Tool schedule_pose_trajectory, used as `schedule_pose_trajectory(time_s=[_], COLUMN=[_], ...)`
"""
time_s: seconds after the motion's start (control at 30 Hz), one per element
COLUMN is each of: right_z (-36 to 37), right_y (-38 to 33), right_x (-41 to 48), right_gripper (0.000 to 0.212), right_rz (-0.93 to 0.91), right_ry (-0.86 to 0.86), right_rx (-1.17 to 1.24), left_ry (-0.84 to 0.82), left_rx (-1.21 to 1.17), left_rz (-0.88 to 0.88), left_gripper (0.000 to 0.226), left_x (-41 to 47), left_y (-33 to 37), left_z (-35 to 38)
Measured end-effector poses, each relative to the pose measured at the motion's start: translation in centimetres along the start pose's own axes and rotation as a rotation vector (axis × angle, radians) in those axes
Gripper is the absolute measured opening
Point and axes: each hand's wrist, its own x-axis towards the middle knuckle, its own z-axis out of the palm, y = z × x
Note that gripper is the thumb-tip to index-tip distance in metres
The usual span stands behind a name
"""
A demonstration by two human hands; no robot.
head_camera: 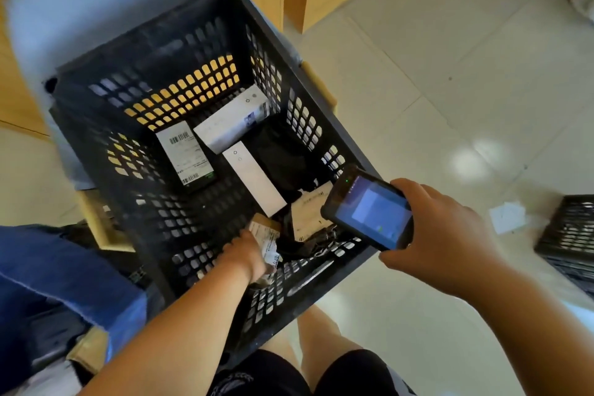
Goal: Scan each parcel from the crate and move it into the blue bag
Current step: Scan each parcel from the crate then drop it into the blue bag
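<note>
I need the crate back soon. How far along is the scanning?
Done: the blue bag seems to hold some items already. In hand: the left hand grips a small labelled parcel in the crate; the right hand holds the scanner. Left: at least four more parcels, including a long white box.

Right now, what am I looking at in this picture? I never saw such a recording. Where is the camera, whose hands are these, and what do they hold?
No machine is here: a person works with bare hands, and one camera worn on the head looks down at them. In the middle stands a black crate holding several parcels, among them a long white box. The left hand reaches into the crate and grips a small parcel with a crumpled label. The right hand holds a scanner, shaped like a phone, its screen lit, above the crate's near corner. The blue bag lies at the lower left.
</note>
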Motion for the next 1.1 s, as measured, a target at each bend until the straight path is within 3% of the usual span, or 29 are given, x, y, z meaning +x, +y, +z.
schedule_pose_trajectory(time_s=[0.17,0.43,0.7,0.93,1.1], right_z=[-0.4,-1.2,-3.1,-3.6,-2.6], right_y=[-0.2,-0.9,-2.1,-2.4,-1.6], right_x=[0.3,0.0,-0.9,-0.8,-0.9], right_gripper=[0.082,0.084,0.085,0.087,0.087], right_rz=[0.007,0.0,-0.007,-0.017,0.024], right_ry=[0.005,0.0,0.059,0.099,0.091], right_rx=[0.014,0.044,0.044,0.111,0.087], left_ry=[-0.024,-0.004,0.205,0.409,0.541], left_rx=[-0.213,-0.36,-0.197,-0.528,-0.318], left_rz=[0.004,-0.003,0.087,0.333,0.403], left_gripper=[0.106,0.08,0.073,0.069,0.088], left_x=[0.6,-0.5,-5.1,-6.1,-3.4], left_y=[-0.1,-1.3,-2.0,-1.9,0.0], left_z=[0.1,-1.6,-8.7,-12.1,-9.5])
